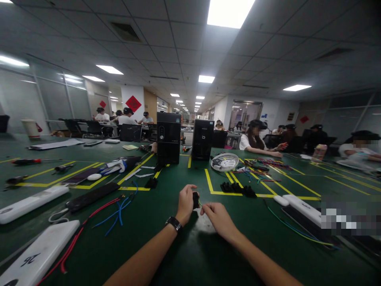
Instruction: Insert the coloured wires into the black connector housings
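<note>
Both hands (202, 206) on connector (195, 200), open mat (166, 222) around

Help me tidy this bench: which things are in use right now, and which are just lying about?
In use:
left hand gripping small black connector
right hand pinching thin wire

Lying about:
white fan grille
two black computer towers
loose red and blue wires
spare black connectors

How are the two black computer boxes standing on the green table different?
The left computer tower looks taller and wider than the right computer tower. The left one stands nearer the camera; the right one stands further back. The left one has a light vertical strip on its front; the right shows only a small mark. Both are black and upright on the green table.
</note>
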Tool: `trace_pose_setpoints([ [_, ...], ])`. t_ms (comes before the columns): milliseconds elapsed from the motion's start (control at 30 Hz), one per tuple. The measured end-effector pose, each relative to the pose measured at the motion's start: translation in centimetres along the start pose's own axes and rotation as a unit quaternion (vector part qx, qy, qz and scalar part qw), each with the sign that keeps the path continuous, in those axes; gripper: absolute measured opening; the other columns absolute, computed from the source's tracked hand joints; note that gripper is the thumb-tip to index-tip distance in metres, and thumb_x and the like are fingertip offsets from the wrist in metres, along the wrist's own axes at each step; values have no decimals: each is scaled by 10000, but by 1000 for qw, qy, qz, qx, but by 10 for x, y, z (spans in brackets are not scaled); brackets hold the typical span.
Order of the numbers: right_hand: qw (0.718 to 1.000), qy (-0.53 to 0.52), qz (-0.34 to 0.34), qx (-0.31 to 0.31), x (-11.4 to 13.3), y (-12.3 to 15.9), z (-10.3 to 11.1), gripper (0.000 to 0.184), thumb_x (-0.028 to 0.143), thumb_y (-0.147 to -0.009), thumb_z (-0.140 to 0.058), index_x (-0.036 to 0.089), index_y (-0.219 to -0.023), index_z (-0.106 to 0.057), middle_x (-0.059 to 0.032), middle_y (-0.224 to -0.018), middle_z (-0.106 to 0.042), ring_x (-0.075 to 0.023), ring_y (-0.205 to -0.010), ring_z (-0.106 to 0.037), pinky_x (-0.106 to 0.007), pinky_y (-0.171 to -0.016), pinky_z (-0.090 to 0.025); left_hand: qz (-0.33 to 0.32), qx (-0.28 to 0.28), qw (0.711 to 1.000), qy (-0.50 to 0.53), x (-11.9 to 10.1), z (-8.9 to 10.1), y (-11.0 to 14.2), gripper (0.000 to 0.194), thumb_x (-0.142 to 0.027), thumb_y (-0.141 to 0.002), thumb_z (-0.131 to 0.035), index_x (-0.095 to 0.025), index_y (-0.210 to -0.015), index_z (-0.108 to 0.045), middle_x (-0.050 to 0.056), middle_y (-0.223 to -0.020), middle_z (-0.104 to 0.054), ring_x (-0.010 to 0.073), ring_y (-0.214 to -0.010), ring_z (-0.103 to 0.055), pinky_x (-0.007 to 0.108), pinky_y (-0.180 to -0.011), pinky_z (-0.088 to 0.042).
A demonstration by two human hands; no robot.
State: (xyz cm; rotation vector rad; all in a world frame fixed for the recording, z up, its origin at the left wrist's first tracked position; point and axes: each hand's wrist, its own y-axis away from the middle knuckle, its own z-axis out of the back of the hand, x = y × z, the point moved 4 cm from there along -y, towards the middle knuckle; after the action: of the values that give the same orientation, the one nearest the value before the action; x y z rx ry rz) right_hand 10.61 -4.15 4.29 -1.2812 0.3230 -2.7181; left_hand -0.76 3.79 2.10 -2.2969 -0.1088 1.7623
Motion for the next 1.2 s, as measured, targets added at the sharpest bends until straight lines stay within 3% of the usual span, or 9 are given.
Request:
trace_pose_setpoints([
  [133, 997, 60, 33, -38, 6, 4, 8, 377, 316, -902, -401, 159, -677, -660, 16, -530, -541, -118, -533, -497, -219, -528, -277, 12, -2, 999, 45, 0, -6, 3, 261, -266, -804, -379, -165, -1002, -516, 5, -655, -577, 137, -453, -568, 242, -415, -446],
  [267, 989, 123, 61, -51, 5, 11, -10, 350, 257, -934, -352, 169, -780, -654, -48, -711, -667, -146, -623, -592, -231, -578, -317, 72, -38, 989, 125, 4, -11, 7, 285, -232, -790, -388, -154, -1043, -492, 8, -641, -580, 130, -444, -566, 245, -440, -451],
  [367, 988, 135, 68, -35, 1, 10, -22, 344, 233, -945, -339, 167, -804, -646, -65, -759, -684, -158, -658, -618, -233, -595, -328, 129, -68, 975, 168, 9, -11, 8, 302, -205, -782, -395, -141, -1066, -476, 9, -615, -580, 130, -426, -560, 248, -445, -444],
  [500, 989, 125, 65, -41, 1, 5, -16, 357, 234, -951, -344, 164, -733, -618, -47, -709, -668, -148, -631, -603, -227, -594, -329, 157, -42, 967, 198, 7, -12, 4, 335, -192, -771, -408, -133, -1098, -451, 20, -614, -592, 149, -443, -576, 265, -457, -451],
  [600, 989, 123, 69, -51, 4, 6, -12, 363, 244, -953, -347, 166, -712, -607, -29, -675, -653, -136, -612, -587, -221, -586, -321, 141, -16, 973, 185, 4, -11, 1, 336, -225, -776, -414, -137, -1098, -445, 17, -616, -594, 151, -452, -579, 266, -457, -454],
  [800, 990, 123, 52, -52, 5, 9, -24, 372, 221, -947, -353, 165, -686, -612, -38, -665, -652, -134, -595, -583, -223, -578, -322, 5, 9, 999, 40, 2, -11, -3, 269, -218, -751, -408, -177, -1002, -494, -8, -625, -589, 118, -421, -541, 211, -403, -404],
  [1033, 987, 120, 73, -78, -7, 3, -6, 392, 284, -959, -321, 183, -686, -584, -10, -632, -617, -128, -574, -550, -223, -582, -312, 82, -3, 985, 152, 0, -10, -5, 332, -225, -756, -402, -161, -1078, -448, 2, -621, -595, 134, -464, -568, 256, -477, -456],
  [1200, 990, 88, 78, -81, -8, 3, -5, 396, 307, -957, -320, 181, -682, -576, 2, -606, -589, -121, -549, -520, -218, -568, -303, 94, -15, 981, 170, -3, -9, -4, 339, -183, -747, -396, -152, -1082, -440, -3, -602, -583, 119, -458, -557, 241, -491, -454],
])
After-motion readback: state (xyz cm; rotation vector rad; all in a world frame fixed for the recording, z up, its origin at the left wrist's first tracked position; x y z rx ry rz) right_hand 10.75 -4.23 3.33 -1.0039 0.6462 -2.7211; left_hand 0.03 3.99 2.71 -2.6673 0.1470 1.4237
